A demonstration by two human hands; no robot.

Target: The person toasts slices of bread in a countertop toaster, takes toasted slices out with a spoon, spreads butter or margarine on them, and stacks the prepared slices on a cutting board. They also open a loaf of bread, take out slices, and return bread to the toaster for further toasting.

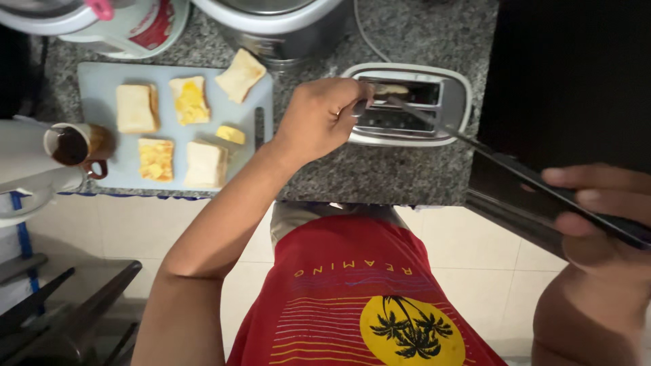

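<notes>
I see the toaster [407,105], a white two-slot box with metal-lined slots, standing on the speckled grey worktop [407,176] just right of the pale blue cutting board [102,81] that carries pieces of bread and a yellow butter lump. My left hand [319,118] rests on its near left edge, fingers curled at the slot rim with nothing clearly in its grip. My right hand [597,203] has its grip closed on a dark-handled knife [475,142], whose thin blade reaches into the far slot, where a pale slice [392,88] shows.
</notes>
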